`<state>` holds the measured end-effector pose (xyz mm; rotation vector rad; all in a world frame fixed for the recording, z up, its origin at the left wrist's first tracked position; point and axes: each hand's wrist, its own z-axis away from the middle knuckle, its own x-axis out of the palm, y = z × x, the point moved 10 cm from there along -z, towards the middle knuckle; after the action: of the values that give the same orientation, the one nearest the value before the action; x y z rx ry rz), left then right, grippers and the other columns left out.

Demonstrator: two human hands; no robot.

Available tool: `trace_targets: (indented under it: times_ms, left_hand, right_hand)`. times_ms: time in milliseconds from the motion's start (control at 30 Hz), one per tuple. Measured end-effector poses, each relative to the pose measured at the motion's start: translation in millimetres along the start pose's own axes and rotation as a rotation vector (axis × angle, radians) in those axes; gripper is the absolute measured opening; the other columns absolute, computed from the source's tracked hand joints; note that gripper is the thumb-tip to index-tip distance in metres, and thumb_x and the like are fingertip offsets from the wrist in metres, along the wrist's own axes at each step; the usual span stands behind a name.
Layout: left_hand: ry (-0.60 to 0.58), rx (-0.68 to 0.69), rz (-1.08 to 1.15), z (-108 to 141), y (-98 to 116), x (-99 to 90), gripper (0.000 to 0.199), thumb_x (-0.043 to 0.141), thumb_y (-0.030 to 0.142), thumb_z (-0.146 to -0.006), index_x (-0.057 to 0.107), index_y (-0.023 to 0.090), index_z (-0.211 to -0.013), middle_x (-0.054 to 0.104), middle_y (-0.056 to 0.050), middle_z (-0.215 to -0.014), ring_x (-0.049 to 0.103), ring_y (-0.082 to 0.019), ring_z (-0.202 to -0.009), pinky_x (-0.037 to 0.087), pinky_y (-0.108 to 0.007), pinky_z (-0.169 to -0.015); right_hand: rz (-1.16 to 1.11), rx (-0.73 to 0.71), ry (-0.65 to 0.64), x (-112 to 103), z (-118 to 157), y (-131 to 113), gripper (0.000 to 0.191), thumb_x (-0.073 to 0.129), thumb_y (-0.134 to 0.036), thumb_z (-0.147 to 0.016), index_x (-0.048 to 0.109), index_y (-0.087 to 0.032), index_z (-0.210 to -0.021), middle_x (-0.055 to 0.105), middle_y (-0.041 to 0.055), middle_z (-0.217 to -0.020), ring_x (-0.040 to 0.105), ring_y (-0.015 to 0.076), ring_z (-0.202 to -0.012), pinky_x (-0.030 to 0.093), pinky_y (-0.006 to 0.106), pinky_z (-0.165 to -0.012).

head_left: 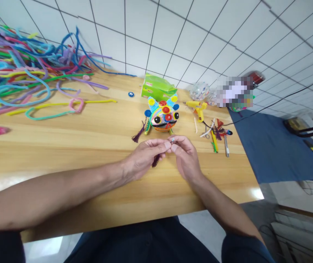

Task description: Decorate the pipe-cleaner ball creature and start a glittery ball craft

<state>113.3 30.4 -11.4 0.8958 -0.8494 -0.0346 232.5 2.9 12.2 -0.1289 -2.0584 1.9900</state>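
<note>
My left hand [152, 153] and my right hand [185, 153] meet over the front part of the table, thumbs and fingertips pinched together. A dark purple tassel [155, 161] hangs below the fingers of my left hand. Between the fingertips a small light-blue bit [172, 140] peeks out, too small to make out fully. Just beyond my hands stands a colourful animal figure [163, 116] with button eyes, red buttons and blue ears tipped in yellow. Another purple tassel [138, 135] dangles at its left side.
Many pipe cleaners [36, 69] lie heaped at the left. Behind the figure is a green tissue pack [156, 87], with a blue button [131, 94] beside it. To the right lie a yellow glue gun [198, 109], scissors [206, 134] and a pen [226, 146].
</note>
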Motion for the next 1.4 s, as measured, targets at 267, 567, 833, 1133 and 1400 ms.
trace_targets:
  times_ms: [267,567,833,1133,1400]
  left_hand:
    - [0.012,0.027,-0.011,-1,-1,-1.1,0.047,0.103,0.052,-0.062,0.084,0.018,-0.086,0.075,0.000,-0.079,0.053,-0.007,-0.062,0.035,-0.023,-0.059]
    - [0.076,0.089,-0.026,-2,4,-8.9,0.042,0.105,0.049,-0.062,0.088,0.022,-0.088,0.072,0.002,-0.070,0.051,-0.007,-0.060,0.036,-0.023,-0.057]
    - [0.091,0.128,0.018,0,2,-13.6,0.040,0.105,0.046,-0.066,0.089,0.020,-0.091,0.077,0.000,-0.074,0.060,-0.008,-0.067,0.049,-0.022,-0.065]
    - [0.109,0.139,0.025,-7,-1,-19.5,0.045,0.104,0.038,-0.067,0.078,0.015,-0.096,0.080,-0.001,-0.078,0.070,-0.011,-0.067,0.057,-0.024,-0.066]
    - [0.065,0.264,-0.191,-7,21,-12.1,0.051,0.102,0.046,-0.070,0.064,0.018,-0.090,0.076,0.002,-0.067,0.072,-0.015,-0.063,0.059,-0.027,-0.062]
  right_hand:
    - [-0.145,0.044,-0.001,4,1,5,0.024,0.094,-0.038,-0.079,0.082,-0.030,-0.098,0.074,-0.0011,-0.096,0.064,0.0144,-0.082,0.058,0.032,-0.081]
    - [-0.196,0.111,0.049,1,8,19,0.030,0.097,-0.045,-0.078,0.079,-0.028,-0.096,0.075,-0.0014,-0.092,0.067,0.0154,-0.084,0.058,0.034,-0.085]
    - [-0.299,0.175,0.042,14,15,32,0.028,0.096,-0.044,-0.080,0.077,-0.026,-0.090,0.075,-0.0023,-0.083,0.066,0.0155,-0.072,0.060,0.038,-0.079]
    - [-0.399,0.294,0.101,11,22,48,0.034,0.100,-0.043,-0.075,0.079,-0.025,-0.095,0.074,-0.0021,-0.088,0.067,0.0131,-0.081,0.055,0.027,-0.074]
    - [-0.373,0.249,0.124,11,23,41,0.032,0.101,-0.044,-0.073,0.080,-0.029,-0.091,0.071,-0.0036,-0.084,0.063,0.0132,-0.078,0.051,0.028,-0.073]
